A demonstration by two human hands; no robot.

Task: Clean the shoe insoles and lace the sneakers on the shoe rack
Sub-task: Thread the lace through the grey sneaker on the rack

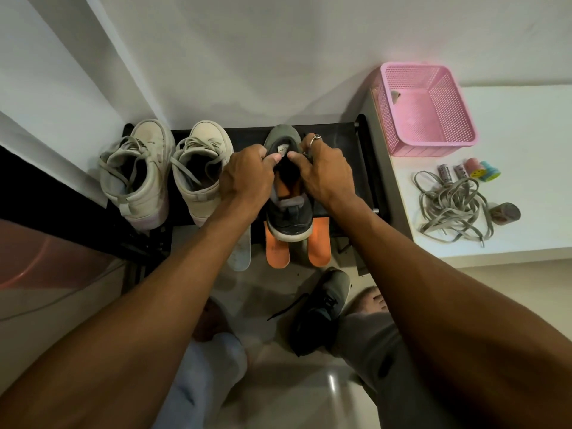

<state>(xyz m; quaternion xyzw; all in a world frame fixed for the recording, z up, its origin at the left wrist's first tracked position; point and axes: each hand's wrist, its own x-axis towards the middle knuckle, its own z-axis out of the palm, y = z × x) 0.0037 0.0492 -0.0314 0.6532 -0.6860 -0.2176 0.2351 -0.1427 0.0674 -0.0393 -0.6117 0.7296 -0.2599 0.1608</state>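
- The left hand [247,178] and the right hand [322,174] each have a closed grip on the grey sneaker [286,219]. Curled fingers pinch the two sides of its opening, and the thumbs almost meet at the tongue.
- The right hand wears a ring on one finger.
- The grey sneaker stands on the black shoe rack [363,162], toe towards the wall and heel towards the person. Orange shows inside its opening.
- Two orange insoles [277,252] lie at the rack's front edge, one partly under the heel, the other just beside it on the right.
- A pale insole [240,253] lies left of them, partly under the left forearm.
- Two white high-top sneakers [168,174], loosely laced, stand side by side on the left of the rack.
- A second grey sneaker [322,305] with a loose black lace lies on the floor [278,373], between the person's legs.
- Right of the rack, a white table [526,134] carries a pink basket [427,109], a tangle of grey laces [448,205] and several small rolls [473,168].
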